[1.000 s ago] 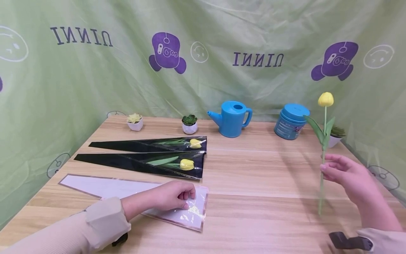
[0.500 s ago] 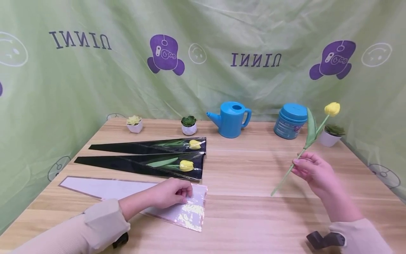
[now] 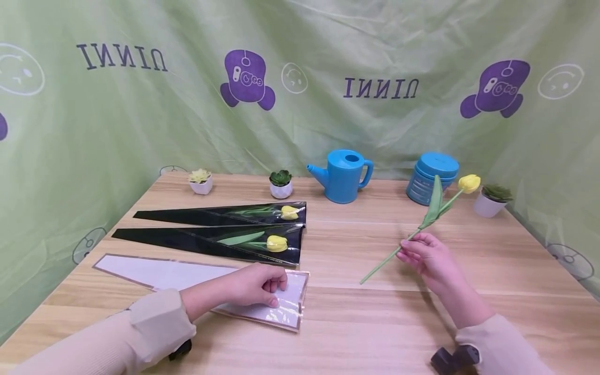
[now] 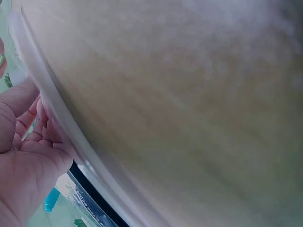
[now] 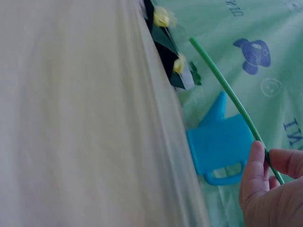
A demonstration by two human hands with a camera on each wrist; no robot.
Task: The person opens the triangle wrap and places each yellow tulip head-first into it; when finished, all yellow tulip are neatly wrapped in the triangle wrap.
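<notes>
A pale flower sleeve (image 3: 187, 276) with a pinkish-brown border lies at the front left of the table, its wide end to the right. My left hand (image 3: 258, 285) is on that end, fingers curled, holding the film near the mouth. In the left wrist view the thumb and curled fingers (image 4: 42, 118) are at the sleeve's edge. My right hand (image 3: 431, 258) pinches a yellow tulip (image 3: 469, 183) by its green stem (image 5: 222, 80), between thumb and fingers. The tulip is held above the table, bloom up to the right, stem end down to the left.
Two black sleeves, the nearer (image 3: 201, 242) and the farther (image 3: 197, 213), each with a yellow tulip, lie behind the pale one. Along the back stand a blue watering can (image 3: 344, 177), a blue-lidded jar (image 3: 424, 182) and small potted succulents (image 3: 281, 185). A green curtain (image 3: 300, 120) surrounds the table.
My right hand has moved left with the tulip, which has tilted from upright to slanting, stem end toward the pale sleeve. The left hand stays in place; the sleeve's mouth edge has shifted slightly.
</notes>
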